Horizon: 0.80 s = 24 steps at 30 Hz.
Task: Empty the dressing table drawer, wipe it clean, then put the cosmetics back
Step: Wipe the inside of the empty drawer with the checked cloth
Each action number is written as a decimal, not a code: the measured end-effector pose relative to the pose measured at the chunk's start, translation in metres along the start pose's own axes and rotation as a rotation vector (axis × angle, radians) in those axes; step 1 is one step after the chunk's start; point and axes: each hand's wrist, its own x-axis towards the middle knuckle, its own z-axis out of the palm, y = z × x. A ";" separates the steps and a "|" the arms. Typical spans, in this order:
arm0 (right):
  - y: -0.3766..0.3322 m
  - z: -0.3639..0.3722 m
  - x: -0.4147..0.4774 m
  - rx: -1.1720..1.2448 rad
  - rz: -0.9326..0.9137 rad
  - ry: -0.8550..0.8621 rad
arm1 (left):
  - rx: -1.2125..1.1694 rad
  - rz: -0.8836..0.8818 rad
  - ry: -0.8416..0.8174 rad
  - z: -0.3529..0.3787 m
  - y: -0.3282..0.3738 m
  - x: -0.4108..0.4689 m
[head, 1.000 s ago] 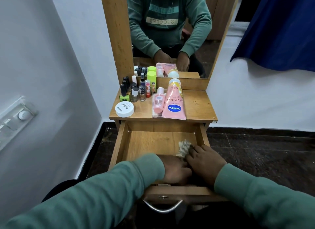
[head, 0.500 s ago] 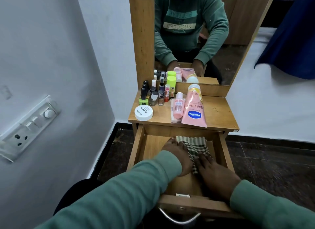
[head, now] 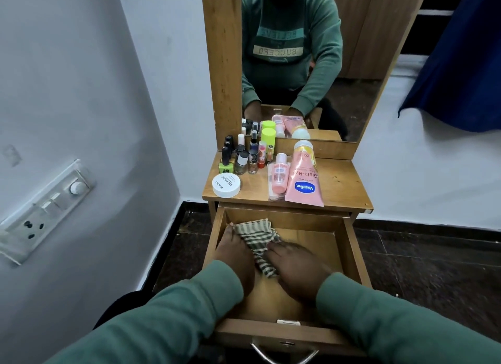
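The wooden drawer (head: 352, 255) is pulled out and holds only a green-and-white checked cloth (head: 256, 239), lying in its far left part. My left hand (head: 234, 252) presses on the cloth's left side, along the drawer's left wall. My right hand (head: 296, 266) lies flat on the cloth's near right end, fingers spread. On the tabletop stand several nail polish bottles (head: 241, 159), a white round jar (head: 226, 185), a small pink bottle (head: 280, 176) and a pink Vaseline tube (head: 305, 179).
A mirror (head: 311, 65) rises behind the tabletop (head: 344, 185). The drawer's metal handle (head: 282, 354) sits at the near edge. A switchboard (head: 43, 209) is on the left wall, a blue curtain (head: 461, 60) at the upper right, dark floor on both sides.
The cloth, bunched at the drawer's right a second ago, is spread out and has slid to the far left corner with both hands on it.
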 end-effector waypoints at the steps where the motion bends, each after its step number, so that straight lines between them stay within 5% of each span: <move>1: -0.003 0.001 0.004 -0.013 -0.017 0.066 | 0.000 -0.004 0.000 0.003 -0.005 -0.003; 4: -0.004 -0.005 0.004 0.114 -0.037 0.150 | -0.052 0.007 0.055 0.007 -0.015 -0.015; 7: -0.003 -0.017 -0.010 0.683 0.090 0.081 | -0.240 0.043 0.173 0.012 -0.020 -0.029; 12: 0.012 -0.044 -0.042 1.493 0.349 0.123 | -1.045 0.075 0.424 -0.007 -0.012 -0.044; 18: 0.043 -0.074 -0.066 1.859 0.383 0.109 | -1.898 0.158 0.377 -0.049 0.006 -0.044; 24: 0.062 -0.069 -0.093 1.878 0.289 0.292 | -2.188 -0.005 0.209 -0.082 0.034 -0.040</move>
